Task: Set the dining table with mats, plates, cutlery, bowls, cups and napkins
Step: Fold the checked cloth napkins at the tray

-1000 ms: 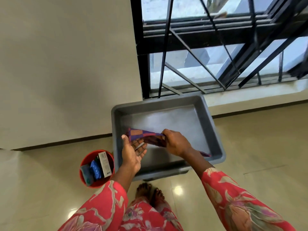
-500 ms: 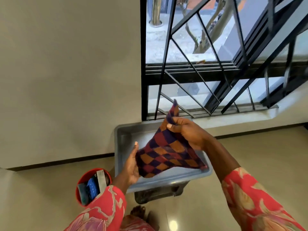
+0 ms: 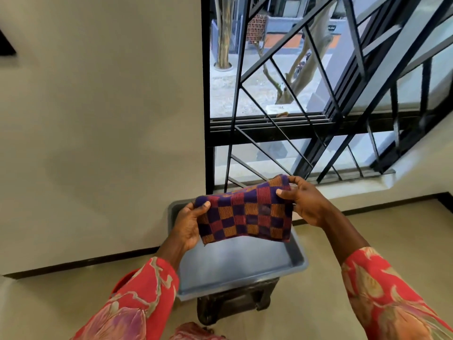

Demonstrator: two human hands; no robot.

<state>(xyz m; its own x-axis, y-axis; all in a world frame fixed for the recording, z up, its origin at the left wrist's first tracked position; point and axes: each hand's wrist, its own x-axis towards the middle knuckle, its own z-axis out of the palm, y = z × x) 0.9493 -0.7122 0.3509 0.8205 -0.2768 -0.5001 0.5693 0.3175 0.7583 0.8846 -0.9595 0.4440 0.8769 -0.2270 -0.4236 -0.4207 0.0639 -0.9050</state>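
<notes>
A checkered cloth napkin in purple, red and orange is stretched out flat between both hands, above a grey plastic tub. My left hand pinches its left top corner with the thumb on top. My right hand pinches the right top corner. The tub's inside looks bare where it shows below the napkin.
The grey tub rests on a dark stand on the tiled floor, near a cream wall. A black barred window rises behind it. A red bucket sits left of the tub, mostly hidden by my left sleeve.
The napkin went from lying in the tub to being lifted by my right hand, and now both hands hold it spread out. The view has tilted upward.
</notes>
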